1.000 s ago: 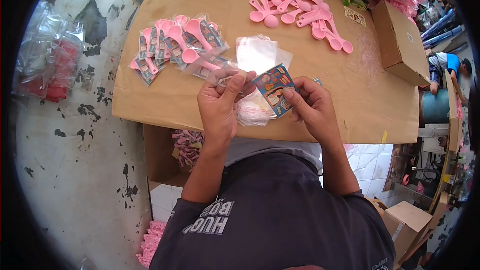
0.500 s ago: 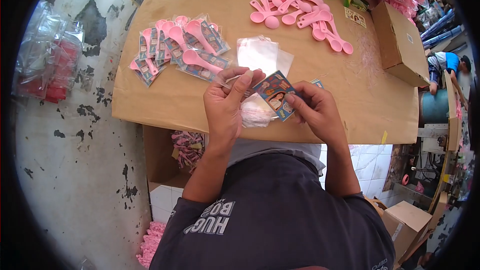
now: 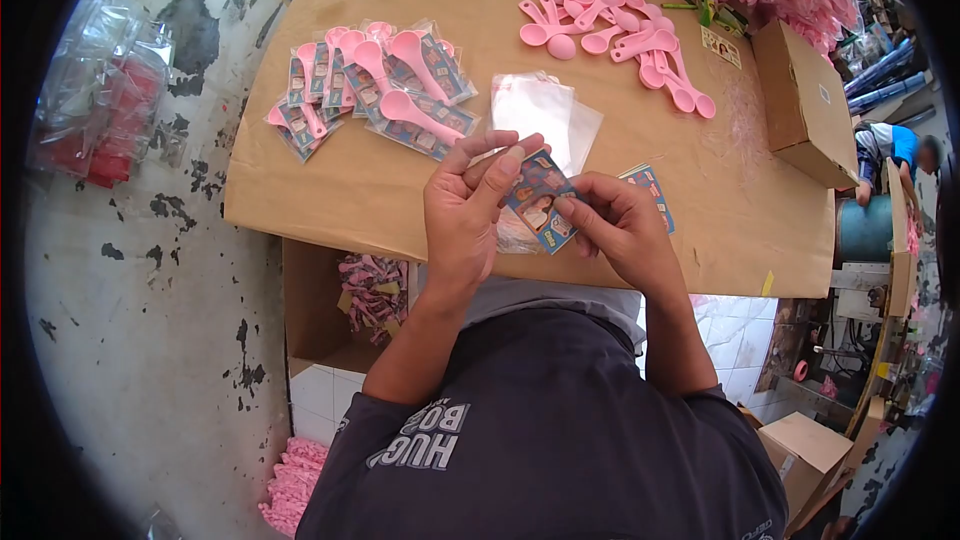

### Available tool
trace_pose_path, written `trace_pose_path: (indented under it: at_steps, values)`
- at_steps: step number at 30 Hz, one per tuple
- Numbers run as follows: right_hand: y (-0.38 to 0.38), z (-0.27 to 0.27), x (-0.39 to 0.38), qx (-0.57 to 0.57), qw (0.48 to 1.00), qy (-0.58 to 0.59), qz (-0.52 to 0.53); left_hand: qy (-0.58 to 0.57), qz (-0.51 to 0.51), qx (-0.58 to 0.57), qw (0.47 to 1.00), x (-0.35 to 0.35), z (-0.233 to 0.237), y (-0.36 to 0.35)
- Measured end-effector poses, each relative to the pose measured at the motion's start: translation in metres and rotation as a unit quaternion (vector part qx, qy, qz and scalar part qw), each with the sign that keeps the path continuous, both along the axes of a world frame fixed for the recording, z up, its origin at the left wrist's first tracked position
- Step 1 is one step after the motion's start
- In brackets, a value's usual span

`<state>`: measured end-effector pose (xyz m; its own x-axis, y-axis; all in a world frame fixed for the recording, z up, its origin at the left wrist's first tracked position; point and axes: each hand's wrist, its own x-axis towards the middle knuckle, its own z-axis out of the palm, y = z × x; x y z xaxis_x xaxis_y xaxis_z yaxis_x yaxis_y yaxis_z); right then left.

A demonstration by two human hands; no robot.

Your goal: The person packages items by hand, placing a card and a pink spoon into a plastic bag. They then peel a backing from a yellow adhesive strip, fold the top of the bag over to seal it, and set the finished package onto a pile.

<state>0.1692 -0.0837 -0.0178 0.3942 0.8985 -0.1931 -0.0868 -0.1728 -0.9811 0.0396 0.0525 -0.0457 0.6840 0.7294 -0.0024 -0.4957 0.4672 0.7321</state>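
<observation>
"Head view: where's the blue printed paper card (image 3: 538,187)?"

"Mid-frame, above the brown-covered table (image 3: 735,240), between the left hand (image 3: 458,212) and right hand (image 3: 632,228). Its long axis slants from upper left to lower right."

"Which hand is nearer?"

"Both are at it. The right hand pinches its right side, nearly closed. The left hand's curled fingers meet its upper-left end; I can't tell whether they grip."

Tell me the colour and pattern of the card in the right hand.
Blue card with small pictures and lettering; head view.
</observation>
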Motion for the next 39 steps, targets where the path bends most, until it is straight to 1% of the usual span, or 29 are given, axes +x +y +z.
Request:
trace_pose_path:
  at_steps: [4, 6, 7, 9, 12, 13, 15, 16, 18, 22, 24, 26, 28, 29, 31, 32, 34, 35, 37, 39]
  values:
    - [0.005, 0.001, 0.006, 0.001, 1.0, -0.004, -0.003, 0.013, -0.019, 0.002, 1.0, 0.002, 0.0, -0.006]
    - [0.008, -0.003, 0.006, 0.073, 0.996, 0.035, -0.042, 0.019, 0.002, 0.009, 1.0, 0.003, -0.002, -0.008]
    - [0.009, -0.003, 0.005, 0.074, 0.996, 0.036, -0.042, 0.02, 0.001, 0.01, 1.0, 0.005, -0.002, -0.009]
    - [0.009, -0.003, 0.002, 0.093, 0.991, 0.044, -0.084, 0.0, 0.057, -0.01, 0.998, 0.009, 0.0, -0.009]
    - [0.003, -0.016, 0.004, 0.085, 0.991, 0.068, -0.077, -0.003, 0.062, -0.004, 0.998, 0.013, 0.006, -0.01]
    - [0.003, -0.016, 0.003, 0.085, 0.991, 0.068, -0.08, -0.003, 0.059, -0.005, 0.998, 0.016, 0.005, -0.013]
    - [0.006, -0.014, -0.004, 0.135, 0.982, 0.064, -0.118, 0.015, 0.024, 0.012, 1.0, 0.023, 0.001, -0.019]
    - [0.007, -0.014, -0.005, 0.135, 0.981, 0.065, -0.122, 0.03, -0.016, 0.016, 0.999, 0.02, -0.003, -0.022]
    - [0.009, -0.013, -0.005, 0.17, 0.972, 0.074, -0.145, 0.029, -0.026, 0.022, 0.999, 0.022, -0.001, -0.024]
    - [0.011, -0.02, -0.006, 0.182, 0.968, 0.056, -0.162, 0.04, -0.043, 0.022, 0.998, 0.024, 0.014, -0.027]
    - [0.017, -0.016, -0.011, 0.191, 0.963, 0.069, -0.179, 0.039, -0.043, 0.03, 0.998, 0.026, 0.009, -0.028]
    - [0.018, -0.026, -0.012, 0.192, 0.96, 0.073, -0.189, 0.039, -0.043, 0.039, 0.998, 0.025, 0.002, -0.027]
    - [0.019, -0.028, -0.013, 0.194, 0.958, 0.073, -0.198, 0.038, -0.063, 0.084, 0.994, 0.025, -0.001, -0.023]
    - [0.018, -0.026, -0.015, 0.195, 0.957, 0.081, -0.2, 0.037, -0.061, 0.082, 0.994, 0.026, 0.0, -0.023]
    - [0.017, -0.025, -0.018, 0.195, 0.957, 0.086, -0.199, -0.02, 0.02, 0.046, 0.999, 0.03, 0.016, -0.022]
    - [0.017, -0.025, -0.021, 0.183, 0.96, 0.093, -0.192, -0.022, 0.024, 0.045, 0.998, 0.029, 0.02, -0.019]
    - [0.018, -0.026, -0.026, 0.175, 0.962, 0.091, -0.187, -0.09, 0.013, 0.008, 0.996, 0.025, 0.023, -0.012]
    - [0.018, -0.025, -0.029, 0.174, 0.964, 0.09, -0.183, -0.092, 0.016, 0.007, 0.996, 0.024, 0.022, -0.011]
    - [0.017, -0.023, -0.035, 0.16, 0.961, 0.147, -0.17, -0.111, -0.009, 0.026, 0.993, 0.021, 0.019, -0.009]
    - [0.018, -0.02, -0.039, 0.154, 0.961, 0.15, -0.176, -0.116, -0.007, 0.013, 0.993, 0.019, 0.021, -0.01]
